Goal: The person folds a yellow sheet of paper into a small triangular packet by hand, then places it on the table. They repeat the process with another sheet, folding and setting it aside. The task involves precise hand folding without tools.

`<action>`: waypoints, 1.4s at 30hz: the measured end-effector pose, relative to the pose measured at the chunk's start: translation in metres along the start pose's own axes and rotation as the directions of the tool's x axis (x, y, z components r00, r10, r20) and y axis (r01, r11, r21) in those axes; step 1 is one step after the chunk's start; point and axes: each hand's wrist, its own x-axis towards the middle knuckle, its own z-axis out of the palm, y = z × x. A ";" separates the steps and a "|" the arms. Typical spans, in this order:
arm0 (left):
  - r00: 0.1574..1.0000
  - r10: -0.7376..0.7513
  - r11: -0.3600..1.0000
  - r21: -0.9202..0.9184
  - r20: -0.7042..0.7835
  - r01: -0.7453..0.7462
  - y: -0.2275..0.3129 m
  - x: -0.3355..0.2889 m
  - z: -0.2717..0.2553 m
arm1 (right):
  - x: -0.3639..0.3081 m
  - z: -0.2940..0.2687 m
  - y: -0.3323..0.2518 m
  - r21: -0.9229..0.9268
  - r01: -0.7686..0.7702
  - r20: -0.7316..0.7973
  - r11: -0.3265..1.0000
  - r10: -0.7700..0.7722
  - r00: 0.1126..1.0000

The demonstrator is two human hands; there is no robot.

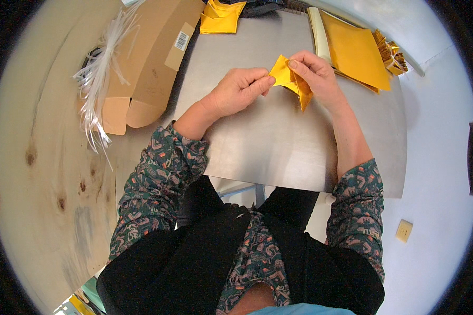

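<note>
Over the grey metal tabletop (257, 152), both my hands hold a small piece of folded yellow paper (281, 74). My left hand (240, 90) pinches its left corner between thumb and fingers. With thumb and fingertips my right hand (318, 76) grips the upper right part. A pointed flap with a darker golden face hangs down below the right fingers. The fingers cover part of the folds. Another folded yellow paper piece (220, 17) lies at the table's far left.
At the far right lies a stack of yellow paper sheets (355, 50), with a bundle of folded golden pieces (391, 55) beside it. On the left stands a cardboard box (150, 58) with white plastic strips (102, 79) hanging over it. A wall socket (404, 231) is at right.
</note>
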 end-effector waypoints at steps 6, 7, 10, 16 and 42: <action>0.977 -0.155 0.936 -0.294 0.147 0.193 0.004 -0.001 -0.016 | 0.001 -0.002 -0.001 0.098 -0.032 -0.039 0.995 0.036 0.999; 0.996 -0.066 0.941 -0.329 0.052 0.079 0.004 0.000 -0.015 | 0.002 -0.002 -0.001 0.127 -0.071 -0.078 0.989 0.081 0.994; 0.957 0.123 0.977 -0.137 -0.262 -0.163 -0.001 0.006 -0.004 | 0.002 0.008 0.001 0.270 -0.120 0.003 0.955 0.124 0.992; 0.890 0.408 0.910 0.167 -0.203 -0.379 -0.016 0.012 -0.013 | -0.001 0.018 -0.002 0.387 -0.323 0.205 0.864 0.261 0.943; 0.933 0.020 0.173 -0.920 0.359 0.351 -0.027 0.010 -0.004 | 0.003 0.034 0.012 0.341 -0.098 0.009 0.935 0.101 0.995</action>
